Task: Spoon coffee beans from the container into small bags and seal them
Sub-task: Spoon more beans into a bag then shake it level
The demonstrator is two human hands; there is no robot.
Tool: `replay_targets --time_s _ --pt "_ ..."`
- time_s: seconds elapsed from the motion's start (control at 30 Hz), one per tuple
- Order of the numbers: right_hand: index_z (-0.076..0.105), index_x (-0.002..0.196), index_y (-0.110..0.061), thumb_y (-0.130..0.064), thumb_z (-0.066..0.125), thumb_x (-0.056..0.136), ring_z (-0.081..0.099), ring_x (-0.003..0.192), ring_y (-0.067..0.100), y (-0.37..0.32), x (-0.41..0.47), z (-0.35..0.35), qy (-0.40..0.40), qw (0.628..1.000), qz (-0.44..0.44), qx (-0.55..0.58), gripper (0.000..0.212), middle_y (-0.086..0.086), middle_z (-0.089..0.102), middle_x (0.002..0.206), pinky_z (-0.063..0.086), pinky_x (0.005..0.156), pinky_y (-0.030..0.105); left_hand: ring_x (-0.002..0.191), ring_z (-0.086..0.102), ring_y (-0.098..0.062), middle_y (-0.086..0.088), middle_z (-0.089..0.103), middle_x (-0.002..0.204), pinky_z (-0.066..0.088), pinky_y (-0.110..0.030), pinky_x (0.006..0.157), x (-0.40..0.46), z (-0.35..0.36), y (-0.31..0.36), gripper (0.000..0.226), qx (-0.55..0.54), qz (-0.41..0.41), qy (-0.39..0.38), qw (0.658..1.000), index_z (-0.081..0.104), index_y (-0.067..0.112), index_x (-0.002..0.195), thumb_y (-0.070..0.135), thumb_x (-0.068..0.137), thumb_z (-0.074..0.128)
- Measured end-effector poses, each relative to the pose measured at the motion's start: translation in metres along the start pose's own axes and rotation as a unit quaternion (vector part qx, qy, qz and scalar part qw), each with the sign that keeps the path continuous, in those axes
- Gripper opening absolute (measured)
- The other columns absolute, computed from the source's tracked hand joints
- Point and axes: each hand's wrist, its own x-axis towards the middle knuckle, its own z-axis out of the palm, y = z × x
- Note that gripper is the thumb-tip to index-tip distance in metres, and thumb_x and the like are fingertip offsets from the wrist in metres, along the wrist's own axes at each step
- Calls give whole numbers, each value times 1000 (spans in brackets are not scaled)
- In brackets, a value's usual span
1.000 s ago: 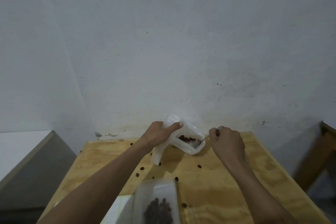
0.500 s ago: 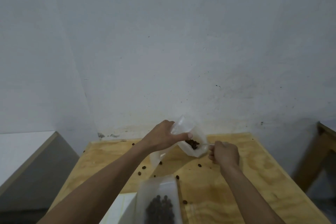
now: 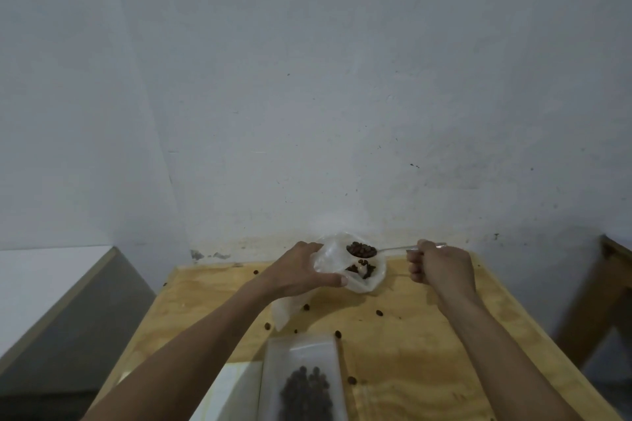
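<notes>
Lifted since a moment ago, the spoon (image 3: 393, 248) in my right hand's (image 3: 441, 267) grip carries beans (image 3: 360, 249) above the plastic bag (image 3: 362, 275); my left hand (image 3: 301, 270) clutches that bag.

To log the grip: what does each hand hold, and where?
Left hand grips the plastic bag near its mouth; right hand holds the spoon by its handle.

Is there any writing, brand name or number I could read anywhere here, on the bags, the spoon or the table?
None: no readable text in this view.
Plastic bag held by the left hand: clear, no print visible.
Spoon in the right hand: no marking shows.
Pouch of beans at the near edge: no label visible.
Wooden table: only grain and loose beans.
Wall: only specks and stains, no signs.
</notes>
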Motion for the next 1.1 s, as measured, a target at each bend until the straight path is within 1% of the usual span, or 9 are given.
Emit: replay_targets --time_s 0.13,0.27,0.37,0.43,0.57,0.67,0.83,0.93,1.1 --pt "72 76 -4 -15 57 99 64 56 21 -19 -13 6 -38 996 -54 -56 29 10 76 73 58 64 39 89 70 -17 3 76 100 56 -40 82 0 3 2 44 -1 -7 -2 1000 74 25 108 50 74 87" --pt "73 78 -5 -21 55 103 67 52 15 -25 -21 16 -56 973 -172 -146 34 4 75 70 56 53 29 89 69 -28 -5 75 99 50 -32 70 3 5 -3 43 -1 3 0 1000 74 21 105 51 76 85" --pt "68 70 -3 -22 53 103 64 46 24 -22 -14 13 10 932 -286 -223 41 7 68 58 55 48 36 77 68 -8 7 73 89 47 -22 68 5 3 -4 31 -12 -15 3 1000 73 30 97 51 77 84" --pt "60 63 -7 -21 52 103 49 37 17 -14 -13 12 38 888 -339 -309 43 0 53 46 38 38 28 70 65 4 13 72 85 46 -18 67 7 3 -3 29 -22 -25 5 999 72 34 95 53 77 84" --pt "64 74 -11 -26 44 106 47 50 19 13 -21 19 48 819 -337 -461 40 -4 50 57 30 48 28 67 64 4 19 70 78 44 -13 62 10 8 5 27 -56 -2 9 998 72 32 94 49 78 86" --pt "66 77 -8 -25 42 105 50 57 25 25 -20 20 69 830 -306 -462 41 6 64 67 32 53 31 73 61 -6 12 66 86 46 -18 63 13 18 8 38 -74 -1 3 997 67 35 83 65 70 84" --pt "55 71 -10 -26 40 105 51 58 28 24 -24 18 73 856 -237 -454 40 4 51 60 32 53 32 123 55 -21 3 51 139 47 -29 91 21 40 9 89 -101 -90 -9 991 57 29 140 74 67 79" --pt "51 71 -10 -25 40 105 48 58 26 27 -26 16 65 864 -221 -448 39 -2 43 56 29 53 32 87 58 -10 8 61 97 43 -21 68 22 39 19 40 -149 -113 5 982 61 23 94 56 81 79" --pt "49 65 -11 -23 40 105 48 53 24 32 -23 14 71 881 -202 -422 42 0 47 56 29 49 31 49 49 -10 2 51 61 38 -21 51 29 31 30 48 -135 -101 50 984 55 16 68 54 78 83"
